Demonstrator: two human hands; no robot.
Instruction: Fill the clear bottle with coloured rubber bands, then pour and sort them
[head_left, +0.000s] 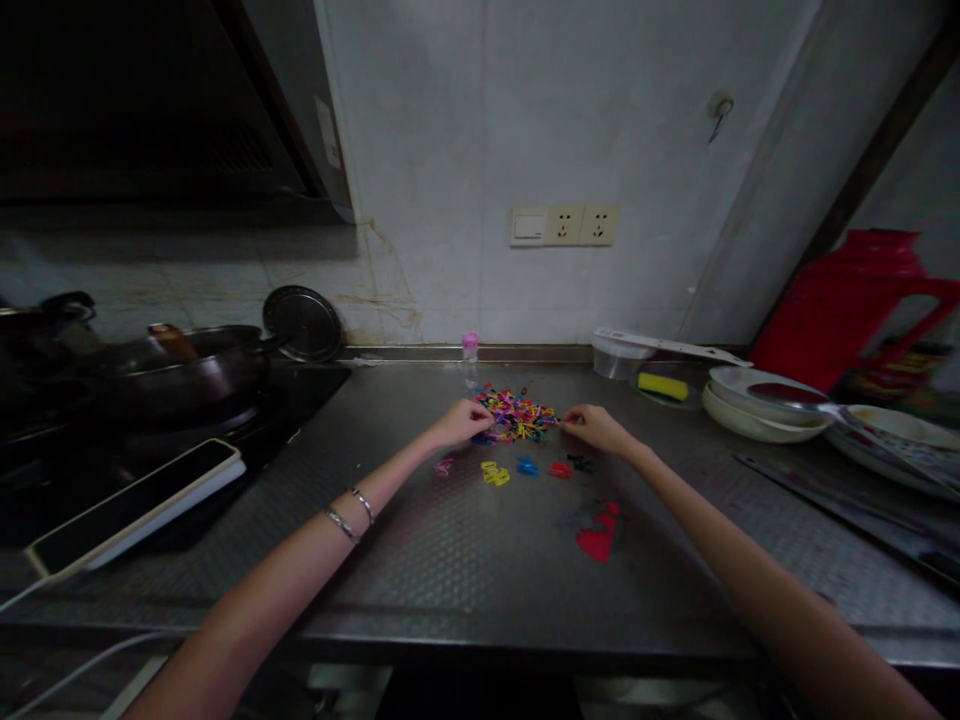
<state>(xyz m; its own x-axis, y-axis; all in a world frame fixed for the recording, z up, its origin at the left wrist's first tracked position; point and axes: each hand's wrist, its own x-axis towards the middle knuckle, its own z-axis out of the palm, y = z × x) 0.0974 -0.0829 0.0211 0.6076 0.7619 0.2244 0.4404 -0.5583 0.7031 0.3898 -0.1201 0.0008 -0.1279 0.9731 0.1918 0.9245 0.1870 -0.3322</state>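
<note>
A heap of small, many-coloured rubber bands [517,415] lies on the metal counter between my hands. My left hand [463,421] is at the heap's left edge, fingertips pinched together among the bands. At the right edge my right hand [598,428] also has its fingers pinched. Whatever either hand holds is too small to make out. In front of the heap, small groups lie in a row by colour: pink bands [444,467], yellow bands [495,473], blue bands [527,466], red bands [559,470] and black bands [580,463].
Behind the heap stands a small clear bottle with a pink cap [470,343]. Left are a phone-like device [139,510] and a pan [187,375] on the stove. Bowls [757,420], a knife [847,505] and a red jug [847,305] are on the right.
</note>
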